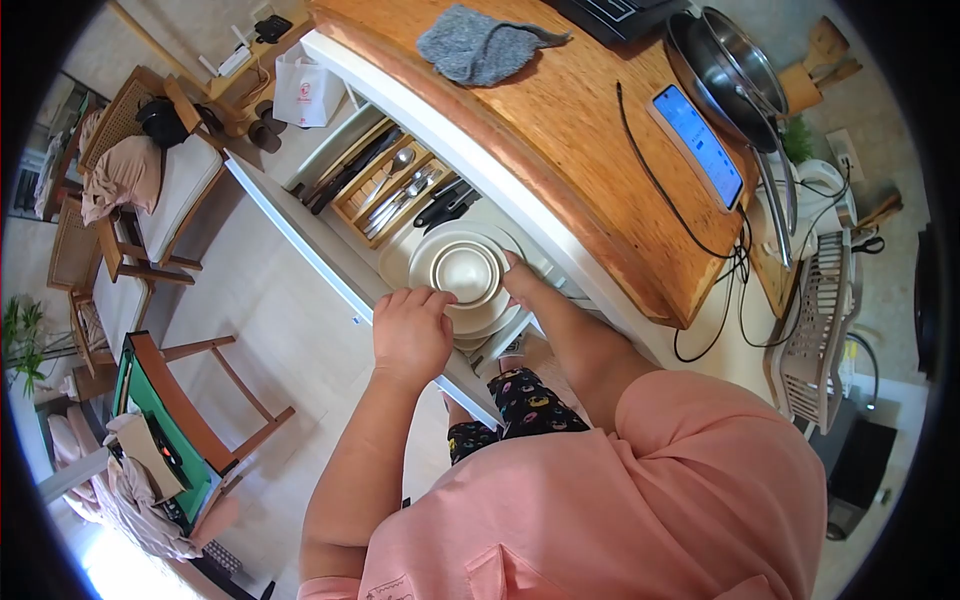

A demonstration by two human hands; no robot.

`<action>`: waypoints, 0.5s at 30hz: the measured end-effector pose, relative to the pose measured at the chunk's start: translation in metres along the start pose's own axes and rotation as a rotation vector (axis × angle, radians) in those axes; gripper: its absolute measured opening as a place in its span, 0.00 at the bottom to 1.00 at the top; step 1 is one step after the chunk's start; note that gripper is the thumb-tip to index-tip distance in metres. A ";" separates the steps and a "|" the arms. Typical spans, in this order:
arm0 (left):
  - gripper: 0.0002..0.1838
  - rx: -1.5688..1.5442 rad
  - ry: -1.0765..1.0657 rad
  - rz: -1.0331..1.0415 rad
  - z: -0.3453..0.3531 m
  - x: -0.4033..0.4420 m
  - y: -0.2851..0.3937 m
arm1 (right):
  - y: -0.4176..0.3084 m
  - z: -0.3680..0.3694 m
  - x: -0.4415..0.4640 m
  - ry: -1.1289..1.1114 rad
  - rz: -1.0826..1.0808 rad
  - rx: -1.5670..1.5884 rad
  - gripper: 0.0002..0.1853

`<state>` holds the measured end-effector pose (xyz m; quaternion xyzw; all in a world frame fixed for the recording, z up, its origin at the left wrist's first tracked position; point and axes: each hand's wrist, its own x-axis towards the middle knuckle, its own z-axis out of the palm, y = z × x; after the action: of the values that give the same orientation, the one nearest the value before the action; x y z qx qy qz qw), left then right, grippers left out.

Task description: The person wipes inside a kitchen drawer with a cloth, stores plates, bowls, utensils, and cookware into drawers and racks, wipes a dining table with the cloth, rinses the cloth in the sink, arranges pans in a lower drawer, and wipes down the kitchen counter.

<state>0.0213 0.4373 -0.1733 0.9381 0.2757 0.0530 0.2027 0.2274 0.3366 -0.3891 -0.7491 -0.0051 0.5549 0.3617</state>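
A nested stack of cream bowls [466,274] sits over pale plates [480,323] in the pulled-out drawer [298,240]. My left hand [412,328] reaches over the drawer front, its fingers curled at the near-left rim of the bowls. On the other side, my right hand [522,283] grips the stack's right edge, with most of its fingers hidden. Farther along the drawer, a wooden cutlery tray [408,208] holds spoons and forks. Black-handled utensils [447,205] lie between that tray and the bowls.
Above the drawer runs a wooden countertop [560,120] with a grey cloth [482,45], a lit phone [700,148], black cables [640,160] and stacked pans [722,80]. A dish rack [815,330] stands at right. Chairs [185,190] and a green-topped table [165,435] are at left.
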 end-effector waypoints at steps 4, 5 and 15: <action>0.11 -0.027 -0.002 -0.003 0.000 0.000 -0.002 | -0.012 0.003 -0.017 -0.041 0.018 -0.141 0.36; 0.11 -0.034 -0.007 0.000 0.000 0.000 -0.002 | -0.008 0.006 -0.010 -0.044 0.010 -0.144 0.36; 0.12 0.140 -0.124 -0.021 0.001 -0.003 0.001 | 0.010 0.004 -0.034 0.217 -0.254 -0.539 0.41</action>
<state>0.0195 0.4348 -0.1742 0.9486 0.2753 -0.0267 0.1538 0.2075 0.3173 -0.3674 -0.8662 -0.2069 0.4008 0.2152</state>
